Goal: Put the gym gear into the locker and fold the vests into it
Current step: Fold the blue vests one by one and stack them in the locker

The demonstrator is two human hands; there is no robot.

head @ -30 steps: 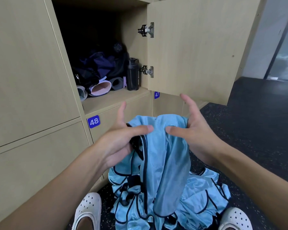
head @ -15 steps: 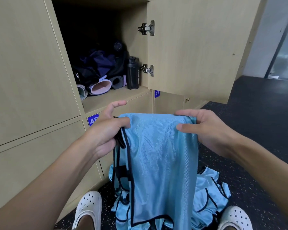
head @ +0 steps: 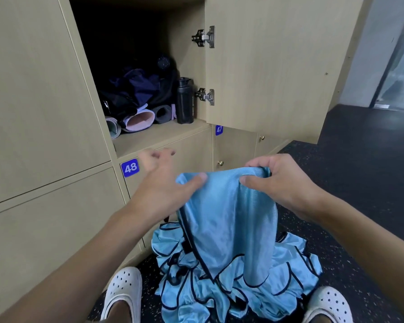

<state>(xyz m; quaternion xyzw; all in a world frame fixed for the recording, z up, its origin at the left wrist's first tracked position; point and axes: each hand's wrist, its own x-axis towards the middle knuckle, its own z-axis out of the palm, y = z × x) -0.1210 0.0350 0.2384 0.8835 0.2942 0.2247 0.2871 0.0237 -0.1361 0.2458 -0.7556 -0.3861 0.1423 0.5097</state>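
Blue vest (head: 229,220) hangs lengthwise downward, top edge up, its hem reaching the pile of vests (head: 282,290) on the floor below the open locker (head: 159,136). Right hand (head: 282,180) curls its fingers (head: 257,163) round the top right edge; left hand (head: 163,190) is spread open, only its thumb touching the top left corner

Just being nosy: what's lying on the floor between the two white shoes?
In the head view, a crumpled heap of blue vests lies between the left shoe and the right shoe.
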